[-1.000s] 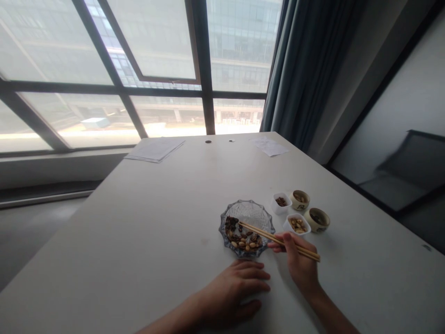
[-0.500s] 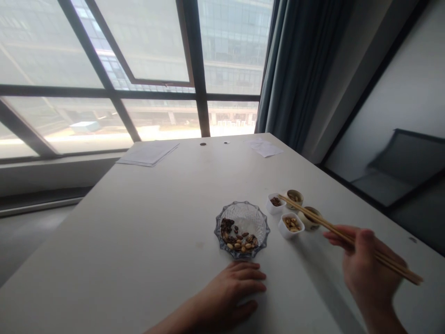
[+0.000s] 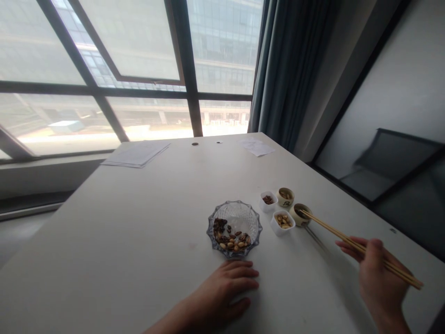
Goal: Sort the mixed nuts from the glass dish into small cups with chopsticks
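- Rightward, the right hand (image 3: 380,273) grips wooden chopsticks (image 3: 358,246), tips over a round ceramic cup (image 3: 299,215) near the table's right edge.
- Nearby, the left hand (image 3: 219,292) rests on the white table (image 3: 104,232), fingers (image 3: 243,274) released, just short of a cut-glass dish (image 3: 236,205) of nuts.

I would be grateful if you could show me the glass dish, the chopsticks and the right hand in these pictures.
Glass dish (image 3: 239,214): head view, bare glass at its far side.
Chopsticks (image 3: 330,230): head view, the shafts between tips and hand.
Right hand (image 3: 380,269): head view, the back of the hand.
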`<state>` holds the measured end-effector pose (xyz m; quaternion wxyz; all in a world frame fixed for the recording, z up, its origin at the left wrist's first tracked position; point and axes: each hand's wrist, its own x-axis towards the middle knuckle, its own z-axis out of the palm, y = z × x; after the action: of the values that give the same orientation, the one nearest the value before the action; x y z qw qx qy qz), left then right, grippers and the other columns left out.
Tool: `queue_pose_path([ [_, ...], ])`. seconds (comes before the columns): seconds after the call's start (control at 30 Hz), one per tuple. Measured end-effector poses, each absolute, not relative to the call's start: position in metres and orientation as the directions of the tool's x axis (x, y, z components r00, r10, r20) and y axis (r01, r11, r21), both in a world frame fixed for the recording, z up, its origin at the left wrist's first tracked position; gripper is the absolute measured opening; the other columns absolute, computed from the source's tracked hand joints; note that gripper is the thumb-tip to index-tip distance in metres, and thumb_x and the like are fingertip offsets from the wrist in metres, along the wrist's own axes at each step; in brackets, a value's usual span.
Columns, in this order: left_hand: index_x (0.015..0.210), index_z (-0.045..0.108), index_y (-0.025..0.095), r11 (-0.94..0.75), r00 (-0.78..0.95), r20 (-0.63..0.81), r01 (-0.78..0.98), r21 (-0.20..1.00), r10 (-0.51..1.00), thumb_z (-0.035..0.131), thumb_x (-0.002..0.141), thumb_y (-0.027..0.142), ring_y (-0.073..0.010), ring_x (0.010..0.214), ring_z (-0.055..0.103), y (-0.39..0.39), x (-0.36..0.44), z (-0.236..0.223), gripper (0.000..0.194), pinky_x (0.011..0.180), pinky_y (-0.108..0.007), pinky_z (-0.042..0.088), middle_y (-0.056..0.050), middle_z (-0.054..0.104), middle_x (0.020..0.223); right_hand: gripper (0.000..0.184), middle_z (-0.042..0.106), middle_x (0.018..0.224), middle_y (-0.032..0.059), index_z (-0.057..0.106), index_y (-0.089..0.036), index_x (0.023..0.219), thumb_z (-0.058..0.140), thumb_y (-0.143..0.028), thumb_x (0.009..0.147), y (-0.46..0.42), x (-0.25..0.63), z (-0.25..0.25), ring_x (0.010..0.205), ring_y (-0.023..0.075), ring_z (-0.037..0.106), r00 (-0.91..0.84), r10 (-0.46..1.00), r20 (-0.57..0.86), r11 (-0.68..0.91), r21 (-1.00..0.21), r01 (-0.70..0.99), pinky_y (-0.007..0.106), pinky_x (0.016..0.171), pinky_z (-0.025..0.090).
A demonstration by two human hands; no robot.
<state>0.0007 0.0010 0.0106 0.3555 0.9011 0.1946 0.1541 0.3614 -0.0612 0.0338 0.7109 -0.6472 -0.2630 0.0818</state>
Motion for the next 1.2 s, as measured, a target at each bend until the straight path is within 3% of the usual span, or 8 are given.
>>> queue_pose_path([
  [0.4,0.133,0.069,0.03,-0.673,0.875,0.139,0.245,0.698,0.463,0.069,0.091,0.019,-0.0295,0.143,0.057,0.0,0.0,0.009,0.044,0.122,-0.044,0.044,-0.005,0.069,0.146,0.034,0.076,0.068,0.0069,0.075,-0.015,0.086,0.062,-0.043,0.098,-0.081,0.363,0.037,0.056,0.0214,0.074,0.834,0.438,0.335,0.012,-0.93,0.367,0.032,0.059,0.061],
  [0.63,0.133,0.069,0.029,-0.676,0.877,0.143,0.24,0.696,0.458,0.069,0.09,0.017,-0.0287,0.143,0.056,0.0,-0.001,0.009,0.044,0.123,-0.043,0.043,-0.004,0.068,0.147,0.033,0.073,0.066,0.007,0.072,-0.017,0.079,0.055,-0.04,0.097,-0.086,0.356,0.06,0.056,0.0209,0.072,0.852,0.406,0.33,-0.053,-0.923,0.382,0.033,0.059,0.058],
  [0.73,0.132,0.068,0.028,-0.682,0.878,0.154,0.23,0.694,0.453,0.07,0.09,0.018,-0.0284,0.143,0.057,0.0,-0.001,0.007,0.043,0.123,-0.043,0.043,-0.004,0.068,0.147,0.037,0.073,0.065,0.0081,0.072,-0.016,0.079,0.056,-0.044,0.097,-0.085,0.35,0.064,0.055,0.0217,0.072,0.846,0.415,0.334,-0.011,-0.928,0.372,0.032,0.057,0.059],
  [0.87,0.133,0.067,0.029,-0.69,0.876,0.169,0.223,0.688,0.451,0.069,0.091,0.019,-0.0274,0.143,0.057,0.0,-0.001,0.004,0.043,0.122,-0.042,0.043,-0.003,0.068,0.147,0.044,0.079,0.071,0.0113,0.077,-0.014,0.088,0.067,-0.056,0.095,-0.075,0.319,0.057,0.058,0.0251,0.077,0.669,0.648,0.362,0.17,-0.926,0.336,0.033,0.057,0.064],
  [0.97,0.133,0.067,0.029,-0.698,0.879,0.177,0.215,0.683,0.444,0.069,0.092,0.021,-0.0272,0.143,0.057,0.0,0.0,0.003,0.041,0.123,-0.042,0.043,-0.003,0.069,0.146,0.038,0.08,0.075,0.01,0.08,-0.017,0.09,0.068,-0.052,0.098,-0.057,0.28,0.051,0.062,0.0241,0.078,0.463,0.807,0.367,0.262,-0.925,0.275,0.033,0.06,0.066],
  [1.1,0.132,0.067,0.028,-0.704,0.878,0.186,0.208,0.679,0.44,0.069,0.094,0.024,-0.0279,0.143,0.057,0.0,-0.001,0.003,0.039,0.124,-0.043,0.041,-0.004,0.068,0.147,0.036,0.081,0.077,0.0078,0.08,-0.02,0.086,0.064,-0.048,0.101,-0.027,0.241,0.04,0.06,0.0209,0.077,0.211,0.902,0.377,0.328,-0.916,0.232,0.029,0.057,0.064],
  [1.2,0.133,0.068,0.028,-0.699,0.879,0.179,0.212,0.683,0.442,0.069,0.094,0.025,-0.0287,0.142,0.058,0.0,-0.001,0.002,0.039,0.123,-0.044,0.042,-0.005,0.068,0.147,0.034,0.08,0.071,0.0063,0.079,-0.02,0.086,0.064,-0.046,0.102,-0.012,0.233,0.029,0.057,0.0194,0.076,0.168,0.918,0.36,0.315,-0.917,0.244,0.027,0.056,0.063],
])
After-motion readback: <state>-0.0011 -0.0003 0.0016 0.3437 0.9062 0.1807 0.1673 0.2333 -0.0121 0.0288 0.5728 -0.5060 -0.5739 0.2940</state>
